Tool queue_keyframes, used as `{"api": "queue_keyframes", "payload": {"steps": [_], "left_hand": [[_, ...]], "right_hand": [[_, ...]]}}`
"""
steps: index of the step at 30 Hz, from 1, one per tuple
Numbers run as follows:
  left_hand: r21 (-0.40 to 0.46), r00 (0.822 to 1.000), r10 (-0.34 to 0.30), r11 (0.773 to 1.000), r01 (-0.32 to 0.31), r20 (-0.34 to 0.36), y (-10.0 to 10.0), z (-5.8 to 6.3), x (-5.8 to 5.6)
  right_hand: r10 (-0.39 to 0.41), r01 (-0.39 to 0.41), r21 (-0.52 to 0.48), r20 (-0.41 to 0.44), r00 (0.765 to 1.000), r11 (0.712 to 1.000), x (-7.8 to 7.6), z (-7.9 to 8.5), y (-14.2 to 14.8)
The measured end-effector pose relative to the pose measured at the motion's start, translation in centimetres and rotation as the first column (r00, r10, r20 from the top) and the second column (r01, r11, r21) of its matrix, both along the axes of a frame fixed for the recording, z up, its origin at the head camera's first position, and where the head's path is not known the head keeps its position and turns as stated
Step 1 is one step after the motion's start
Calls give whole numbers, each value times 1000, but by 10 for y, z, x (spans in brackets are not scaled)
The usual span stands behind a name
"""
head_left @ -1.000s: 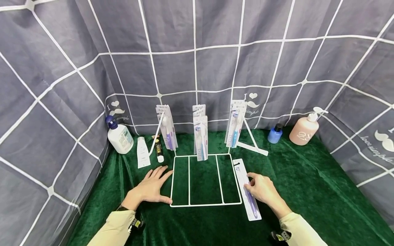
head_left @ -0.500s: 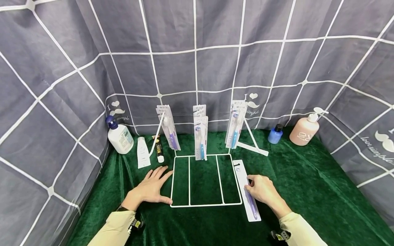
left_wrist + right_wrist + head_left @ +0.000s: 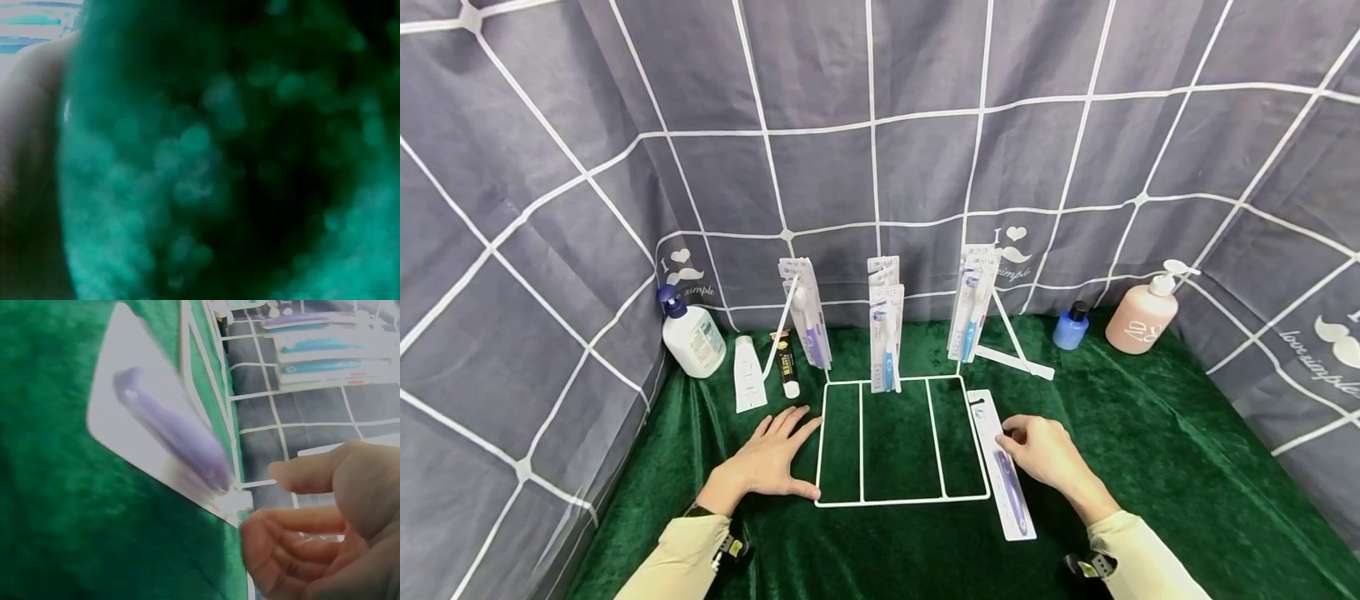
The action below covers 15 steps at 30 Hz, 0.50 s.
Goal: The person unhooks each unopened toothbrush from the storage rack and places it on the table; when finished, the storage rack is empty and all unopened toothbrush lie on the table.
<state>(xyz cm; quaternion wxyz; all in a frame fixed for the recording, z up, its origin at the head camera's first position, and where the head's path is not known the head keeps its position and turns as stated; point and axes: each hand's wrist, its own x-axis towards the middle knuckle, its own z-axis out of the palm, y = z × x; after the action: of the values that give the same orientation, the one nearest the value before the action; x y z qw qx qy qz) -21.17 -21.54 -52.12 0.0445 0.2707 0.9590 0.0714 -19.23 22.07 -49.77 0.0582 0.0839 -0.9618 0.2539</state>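
Observation:
In the head view my left hand (image 3: 769, 458) lies flat on the green cloth with fingers spread, its thumb at the near left corner of a white wire rack (image 3: 901, 502). A packaged purple toothbrush (image 3: 1011, 492) lies along the rack's right side, its card overlapping the rack's edge. My right hand (image 3: 1045, 450) is at the card's right edge, fingers loosely curled. In the right wrist view, a gap shows between thumb and forefinger, with the toothbrush package (image 3: 169, 431) just beyond them. The left wrist view is mostly blurred green cloth, with part of the hand at its left.
Packaged toothbrushes hang in three groups, left (image 3: 808, 321), middle (image 3: 887, 342) and right (image 3: 972, 317), at the rack's back. A white pump bottle (image 3: 696, 342), white tube (image 3: 748, 375) and black tube (image 3: 787, 367) stand or lie left; a blue bottle (image 3: 1071, 327) and pink pump bottle (image 3: 1141, 318) stand right.
My right hand has shifted slightly up and to the right, drawing back from the toothbrush package. The hanging packages sway slightly. My left hand stays in place.

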Motion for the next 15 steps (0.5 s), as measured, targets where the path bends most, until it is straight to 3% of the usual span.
{"api": "queue_keyframes", "payload": {"steps": [5,10,12,15], "left_hand": [[-1,1000,-4,1000,4,1,0,0,0],[4,1000,-6,1000,6,-1,0,1,0],[0,1000,-5,1000,5,-6,1,1,0],[-4,1000,-7,1000,7,-5,1,1,1]], "right_hand": [[21,-46,-135,-181,983,990,-8,8,1],[5,-101,-288,-317,948,952,-20,21,-3],[-5,-129,-359,-350,937,924,-27,27,-5],[12,-222,-499,-390,921,838,-36,38,-8]]}}
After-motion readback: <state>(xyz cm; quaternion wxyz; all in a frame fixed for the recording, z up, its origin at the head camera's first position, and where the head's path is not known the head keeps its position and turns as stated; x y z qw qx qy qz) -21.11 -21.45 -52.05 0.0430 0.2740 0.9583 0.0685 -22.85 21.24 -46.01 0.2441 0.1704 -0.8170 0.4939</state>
